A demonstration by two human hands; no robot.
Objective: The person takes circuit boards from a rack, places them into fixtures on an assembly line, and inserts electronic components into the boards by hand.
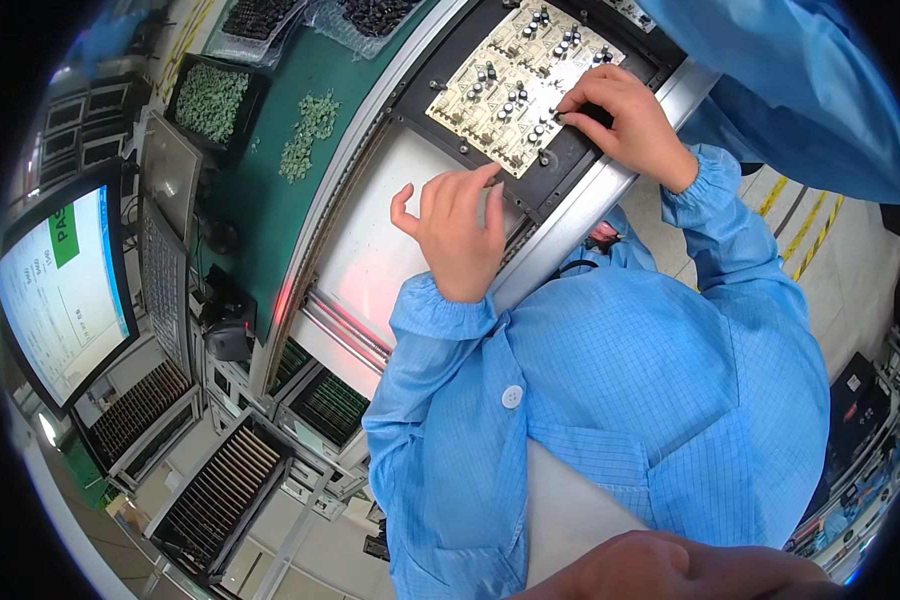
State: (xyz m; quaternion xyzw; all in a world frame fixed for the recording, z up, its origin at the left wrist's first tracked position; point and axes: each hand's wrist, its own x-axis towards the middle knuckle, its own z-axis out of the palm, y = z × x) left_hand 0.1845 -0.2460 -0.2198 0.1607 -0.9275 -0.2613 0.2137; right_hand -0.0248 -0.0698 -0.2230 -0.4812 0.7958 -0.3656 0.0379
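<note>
A pale printed circuit board (515, 130) studded with several small black cylindrical capacitors (562, 47) sits in a black carrier tray (560, 185) at the top middle. My right hand (630, 125) reaches over its right edge. Thumb and index finger pinch a small dark component (557, 117) at the board's surface; its exact kind is too small to make out. My left hand (455, 225) hovers by the board's near corner, fingers apart and holding nothing. Its index fingertip comes close to that corner, and I cannot tell if it touches.
The tray lies across metal conveyor rails (610, 185). On the green mat (260, 200) lie loose pale-green parts (310, 130), a black bin (210, 105) of similar parts and bagged black parts (255, 25). A monitor (70, 290), keyboard (165, 280) and slotted racks (220, 490) stand left. A blue-sleeved person (790, 80) is close at right.
</note>
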